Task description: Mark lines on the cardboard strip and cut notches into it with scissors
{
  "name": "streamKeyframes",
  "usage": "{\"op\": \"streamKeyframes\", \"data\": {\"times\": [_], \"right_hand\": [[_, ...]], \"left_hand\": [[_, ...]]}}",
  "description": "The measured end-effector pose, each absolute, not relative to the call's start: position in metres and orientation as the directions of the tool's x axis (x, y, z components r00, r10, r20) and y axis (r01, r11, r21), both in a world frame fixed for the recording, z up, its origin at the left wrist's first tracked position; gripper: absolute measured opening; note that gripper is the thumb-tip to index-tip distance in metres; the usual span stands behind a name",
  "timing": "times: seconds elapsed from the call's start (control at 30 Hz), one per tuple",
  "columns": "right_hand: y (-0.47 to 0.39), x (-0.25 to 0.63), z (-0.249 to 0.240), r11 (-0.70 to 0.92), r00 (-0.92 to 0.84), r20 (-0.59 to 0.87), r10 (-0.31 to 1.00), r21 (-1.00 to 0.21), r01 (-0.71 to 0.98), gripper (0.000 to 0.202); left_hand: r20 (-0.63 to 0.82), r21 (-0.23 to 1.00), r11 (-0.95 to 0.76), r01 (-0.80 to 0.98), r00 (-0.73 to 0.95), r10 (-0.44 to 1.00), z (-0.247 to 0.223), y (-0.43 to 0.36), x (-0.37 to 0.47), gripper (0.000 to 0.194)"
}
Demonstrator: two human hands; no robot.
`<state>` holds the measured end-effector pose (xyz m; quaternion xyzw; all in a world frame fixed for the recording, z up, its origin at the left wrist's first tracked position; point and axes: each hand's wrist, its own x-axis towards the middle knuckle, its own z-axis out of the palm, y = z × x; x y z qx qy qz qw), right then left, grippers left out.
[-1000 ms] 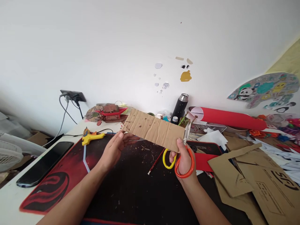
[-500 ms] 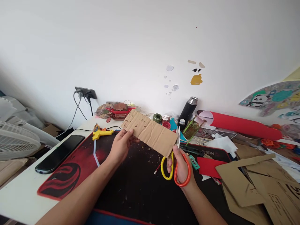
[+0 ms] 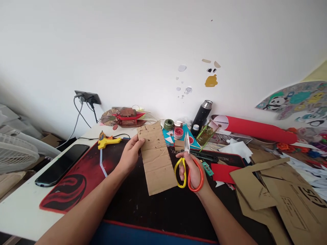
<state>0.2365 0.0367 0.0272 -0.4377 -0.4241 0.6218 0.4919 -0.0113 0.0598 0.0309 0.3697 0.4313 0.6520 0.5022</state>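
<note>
Brown card (image 3: 158, 161) is pinched in the left hand (image 3: 131, 151), over the mat (image 3: 135, 209); it has just swung from a sideways slant to nearly upright in view, its lower end now towards the person and away from the blades, so the left hand alone seems to bear it. The right hand (image 3: 194, 172) is wrapped round the scissors (image 3: 187, 147), their yellow loop just beside the card's edge; beyond stand paint pots (image 3: 178, 133) and a flask (image 3: 201, 116).
</note>
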Motion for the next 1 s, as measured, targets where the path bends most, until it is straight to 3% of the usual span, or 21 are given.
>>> {"op": "streamKeyframes", "data": {"times": [0.43,0.63,0.87,1.0], "right_hand": [[0.022,0.229,0.026,-0.168,-0.395,-0.153,0.906,-0.986,-0.005,0.052],[0.026,0.233,0.029,-0.029,-0.255,-0.043,0.966,-0.998,0.058,0.049],[0.031,0.237,0.031,-0.053,-0.156,-0.048,0.987,-0.998,-0.030,0.056],[0.031,0.237,0.029,-0.039,-0.154,-0.034,0.987,-0.999,-0.026,0.058]], "left_hand": [[0.021,0.929,-0.070,-0.364,-0.136,0.991,0.030,0.062,-0.010,0.050],[-0.006,0.934,0.008,-0.357,0.007,1.000,0.031,0.060,-0.011,0.048],[0.018,0.981,0.031,-0.193,0.248,0.968,0.042,0.050,-0.006,0.046],[0.016,0.990,0.023,-0.138,0.276,0.961,0.043,0.048,-0.005,0.046]]}}
